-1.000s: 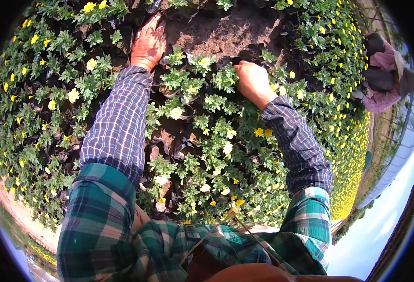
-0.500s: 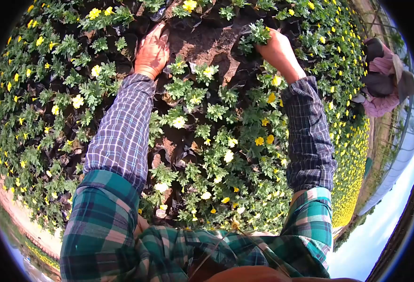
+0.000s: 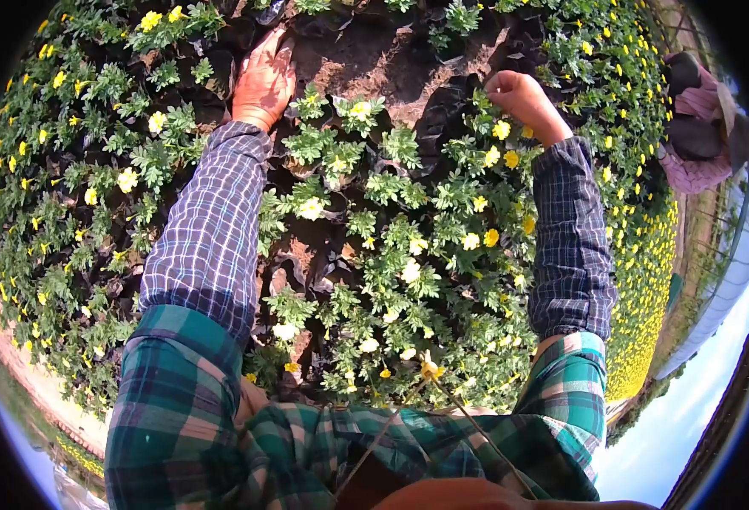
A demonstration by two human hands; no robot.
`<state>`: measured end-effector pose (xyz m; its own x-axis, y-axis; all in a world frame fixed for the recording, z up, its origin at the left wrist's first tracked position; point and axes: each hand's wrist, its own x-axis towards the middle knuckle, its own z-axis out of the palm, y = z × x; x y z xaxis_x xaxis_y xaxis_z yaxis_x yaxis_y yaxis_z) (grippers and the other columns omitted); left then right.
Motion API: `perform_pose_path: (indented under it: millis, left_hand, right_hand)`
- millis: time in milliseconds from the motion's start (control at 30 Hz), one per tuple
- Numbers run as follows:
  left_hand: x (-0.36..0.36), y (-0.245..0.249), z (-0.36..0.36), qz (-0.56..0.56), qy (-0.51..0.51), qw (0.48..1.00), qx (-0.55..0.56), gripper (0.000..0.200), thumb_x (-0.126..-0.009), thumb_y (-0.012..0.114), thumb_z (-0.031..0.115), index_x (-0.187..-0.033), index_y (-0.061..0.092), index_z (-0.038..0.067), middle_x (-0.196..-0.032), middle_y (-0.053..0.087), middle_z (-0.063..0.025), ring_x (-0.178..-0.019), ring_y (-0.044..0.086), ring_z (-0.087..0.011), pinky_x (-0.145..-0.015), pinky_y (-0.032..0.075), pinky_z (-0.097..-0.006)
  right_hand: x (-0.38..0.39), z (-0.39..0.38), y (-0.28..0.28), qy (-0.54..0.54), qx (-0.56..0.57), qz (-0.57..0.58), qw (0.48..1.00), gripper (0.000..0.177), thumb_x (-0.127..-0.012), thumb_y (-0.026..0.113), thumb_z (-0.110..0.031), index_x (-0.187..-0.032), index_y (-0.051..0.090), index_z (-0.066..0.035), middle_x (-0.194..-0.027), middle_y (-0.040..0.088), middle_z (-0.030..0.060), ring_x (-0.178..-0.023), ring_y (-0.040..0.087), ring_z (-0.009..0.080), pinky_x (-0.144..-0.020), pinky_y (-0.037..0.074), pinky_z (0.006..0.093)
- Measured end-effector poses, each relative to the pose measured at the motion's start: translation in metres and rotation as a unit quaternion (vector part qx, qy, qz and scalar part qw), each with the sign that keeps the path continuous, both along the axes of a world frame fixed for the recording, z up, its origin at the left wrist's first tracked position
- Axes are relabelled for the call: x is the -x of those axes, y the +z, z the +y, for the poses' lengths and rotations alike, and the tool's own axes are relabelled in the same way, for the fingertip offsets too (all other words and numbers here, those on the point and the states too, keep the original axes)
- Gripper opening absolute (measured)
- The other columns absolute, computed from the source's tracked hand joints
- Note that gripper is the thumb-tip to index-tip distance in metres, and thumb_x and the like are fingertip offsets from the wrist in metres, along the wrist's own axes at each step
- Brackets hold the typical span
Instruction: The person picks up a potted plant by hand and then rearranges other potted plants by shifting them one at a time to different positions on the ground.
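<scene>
My left hand reaches out over the bed at the upper left, fingers stretched and fairly close together. Its fingertips lie beside a black plastic bag, and I see nothing in its grip. At the upper right, my right hand is closed, with thumb and fingers curled at the top edge of a dark bagged marigold plant. That bag leans over, its black side showing; which leaves belong to it is hard to tell. Brown soil shows between my hands.
Yellow-flowered marigolds in black bags crowd around both arms. A person in pink sleeves and a hat bends at the right edge of the bed. A pale plastic tunnel runs beyond it. A bare path borders the left side.
My right hand has moved slightly down and right; the plant in it has tipped, so its black bag now shows where leaves did. My left hand has shifted slightly up and left.
</scene>
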<state>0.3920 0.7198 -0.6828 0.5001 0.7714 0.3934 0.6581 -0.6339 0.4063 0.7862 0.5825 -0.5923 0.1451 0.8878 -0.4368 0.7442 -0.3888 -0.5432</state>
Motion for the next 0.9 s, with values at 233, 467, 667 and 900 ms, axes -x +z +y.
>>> perform_pose_path:
  millis: [233, 467, 667, 900]
  left_hand:
    - [0.001, -0.003, 0.003, -0.016, -0.013, 0.999, -0.028, 0.056, -0.082, 0.06, 0.005, -0.135, 0.044, 0.012, -0.131, 0.049, -0.011, -0.113, 0.052, -0.0296, -0.097, 0.042, -0.0361]
    - [-0.001, -0.005, 0.004, -0.006, 0.005, 0.993, -0.117, 0.041, -0.096, 0.05, 0.018, -0.136, 0.044, 0.015, -0.124, 0.054, -0.0084, -0.102, 0.057, -0.0149, -0.084, 0.047, -0.0266]
    - [0.001, -0.016, 0.008, -0.064, -0.002, 0.997, 0.039, 0.037, -0.097, 0.05, 0.022, -0.133, 0.048, 0.014, -0.124, 0.054, -0.0092, -0.093, 0.057, -0.0152, -0.077, 0.05, -0.0263]
    - [0.002, -0.015, 0.011, -0.048, -0.019, 0.998, -0.023, 0.041, -0.092, 0.055, 0.013, -0.132, 0.047, 0.013, -0.128, 0.052, -0.0132, -0.106, 0.057, -0.0264, -0.087, 0.048, -0.0335]
  right_hand:
    - [0.027, -0.033, -0.022, 0.098, -0.104, -0.156, 0.977, 0.02, -0.077, 0.056, -0.005, -0.095, 0.062, 0.0, -0.085, 0.064, 0.0238, -0.084, 0.062, 0.0404, -0.071, 0.05, 0.0432]
    - [0.04, -0.032, -0.03, 0.064, -0.184, -0.155, 0.969, 0.013, -0.077, 0.052, 0.002, -0.088, 0.058, 0.0, -0.086, 0.06, 0.0234, -0.085, 0.058, 0.0424, -0.072, 0.047, 0.0442]
    - [0.031, -0.013, 0.014, 0.031, -0.22, -0.134, 0.966, 0.03, -0.064, 0.064, 0.004, -0.092, 0.059, -0.004, -0.091, 0.061, 0.0131, -0.086, 0.06, 0.0309, -0.076, 0.047, 0.0338]
    - [-0.008, 0.031, -0.02, -0.021, -0.214, -0.207, 0.954, 0.033, -0.074, 0.06, -0.006, -0.107, 0.064, -0.006, -0.098, 0.066, 0.0181, -0.095, 0.063, 0.0338, -0.083, 0.05, 0.0384]
